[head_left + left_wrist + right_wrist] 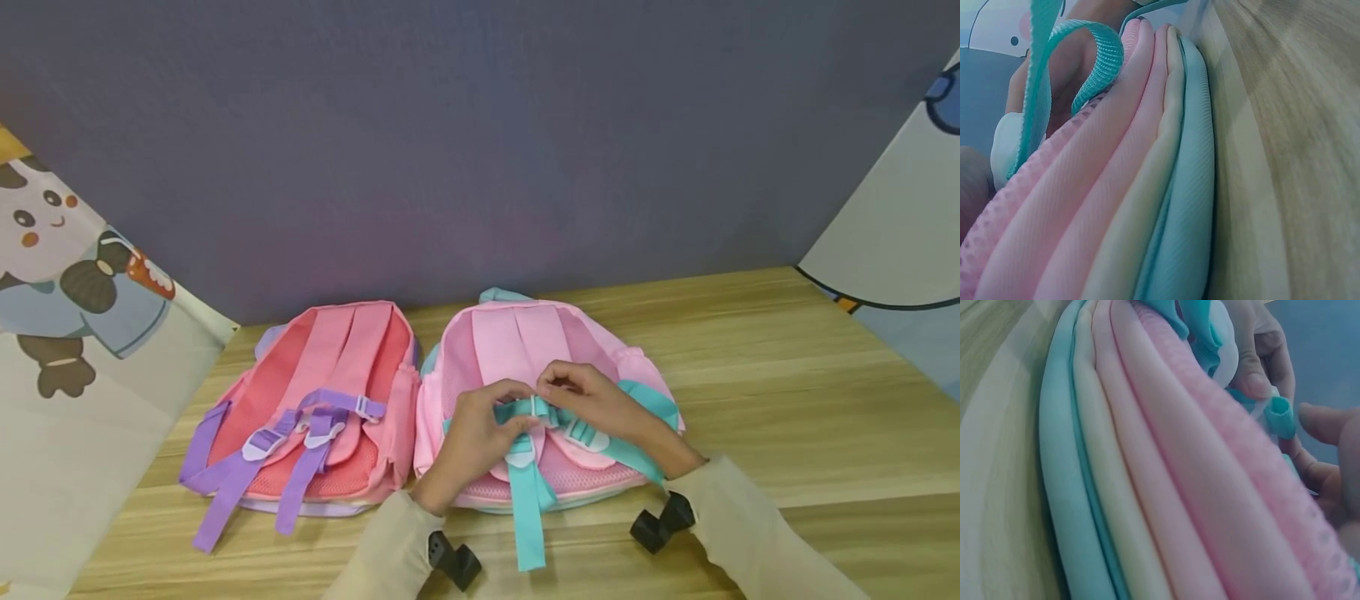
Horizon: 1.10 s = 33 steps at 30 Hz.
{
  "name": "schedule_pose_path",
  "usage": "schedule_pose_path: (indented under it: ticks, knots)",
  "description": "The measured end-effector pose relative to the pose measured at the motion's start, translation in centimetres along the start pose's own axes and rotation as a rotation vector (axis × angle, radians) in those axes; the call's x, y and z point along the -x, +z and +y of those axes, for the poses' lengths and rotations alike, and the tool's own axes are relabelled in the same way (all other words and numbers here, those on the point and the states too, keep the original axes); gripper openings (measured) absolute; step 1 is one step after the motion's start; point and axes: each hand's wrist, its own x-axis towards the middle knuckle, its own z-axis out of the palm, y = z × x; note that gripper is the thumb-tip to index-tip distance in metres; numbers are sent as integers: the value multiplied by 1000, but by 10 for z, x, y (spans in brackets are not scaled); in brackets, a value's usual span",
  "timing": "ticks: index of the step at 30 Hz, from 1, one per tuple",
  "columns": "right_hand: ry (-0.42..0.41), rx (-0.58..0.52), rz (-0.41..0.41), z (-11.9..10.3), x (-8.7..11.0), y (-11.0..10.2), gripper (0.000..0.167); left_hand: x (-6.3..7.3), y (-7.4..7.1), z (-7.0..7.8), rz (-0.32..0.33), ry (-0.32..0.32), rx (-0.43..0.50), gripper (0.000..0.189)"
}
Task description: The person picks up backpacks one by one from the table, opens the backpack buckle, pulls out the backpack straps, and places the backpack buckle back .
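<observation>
A pink backpack (457, 358) with teal straps lies on its front, back panel up. Over its middle, my left hand (477, 429) pinches a teal chest strap (513, 410) beside its small white slider (534, 406). In the right wrist view, the left thumb (1252, 378) presses by the slider, and a folded loop of the strap (1280, 417) sticks out. My right hand (596, 400) is close at the loop with bent fingers, its thumb (1322, 422) apart from it. A loose teal strap end (528, 525) hangs toward the front below a white buckle (520, 452).
A coral backpack (300, 333) with purple straps (225, 500) lies to the left, right beside the pink one. Both rest on a wooden table (787, 400) against a dark grey panel (480, 150). Printed cartoon panels (82, 275) stand at both sides.
</observation>
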Motion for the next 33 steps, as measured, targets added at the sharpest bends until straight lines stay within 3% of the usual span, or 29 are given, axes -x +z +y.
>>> schedule_pose_path:
  ticks: [10, 19, 25, 27, 33]
  knots:
    - [17, 35, 73, -2, -1, 3, 10, -1, 0, -2, -10, 0, -8, 24]
    - [-22, -15, -8, 1, -1, 4, 15, -1, -5, -3, -77, -9, -50, 24]
    - [-72, -17, -53, 5, 1, 1, 18, -3, -4, -3, -87, 52, -111, 23]
    - [-66, -11, -61, 5, 1, 2, 19, -3, -5, -4, -75, 73, -122, 23]
    - [-5, 15, -26, 3, 0, 6, 19, -1, -6, -6, -85, 54, -122, 27]
